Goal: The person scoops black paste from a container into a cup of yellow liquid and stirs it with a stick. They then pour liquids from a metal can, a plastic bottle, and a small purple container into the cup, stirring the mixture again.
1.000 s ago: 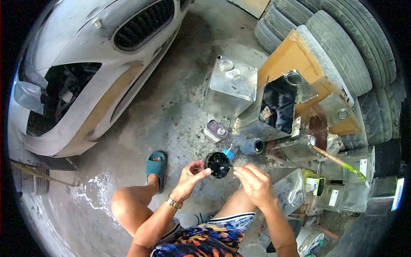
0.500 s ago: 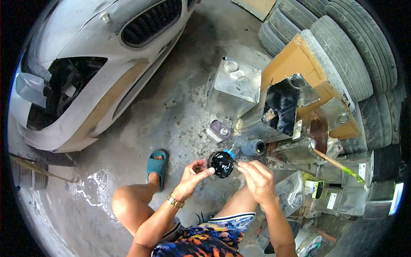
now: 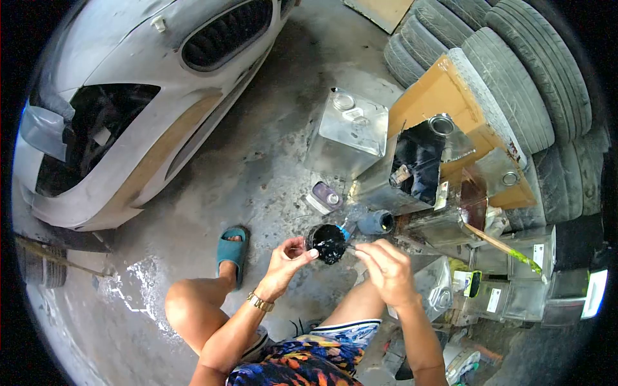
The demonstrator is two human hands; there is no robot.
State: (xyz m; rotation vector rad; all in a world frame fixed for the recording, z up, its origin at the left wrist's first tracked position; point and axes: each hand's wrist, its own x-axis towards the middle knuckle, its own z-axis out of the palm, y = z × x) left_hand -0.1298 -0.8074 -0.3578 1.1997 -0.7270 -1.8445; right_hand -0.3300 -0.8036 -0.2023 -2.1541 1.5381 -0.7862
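A small clear cup (image 3: 328, 243) of glossy black liquid, which looks like paint, is in front of my lap. My left hand (image 3: 285, 265) wraps its fingers and thumb round the cup's left side. My right hand (image 3: 386, 270) pinches a thin dark stirring stick (image 3: 350, 247) at the cup's right rim. The stick's lower end is hidden in the black liquid. Just beyond the cup, a dark blue bottle (image 3: 372, 223) lies on its side, and a small purple-grey can (image 3: 325, 197) is on the floor.
A car's pale front bumper (image 3: 161, 128) fills the upper left. Square metal tins (image 3: 351, 128) stand ahead, one cut open with black inside (image 3: 418, 164). A stick with a green end (image 3: 505, 251) juts from another tin. Cardboard (image 3: 444, 90) and stacked tyres (image 3: 508, 83) line the right.
The black surface in the cup has shifted and now looks rougher, with the stick moved slightly in it. Both hands keep their grips.
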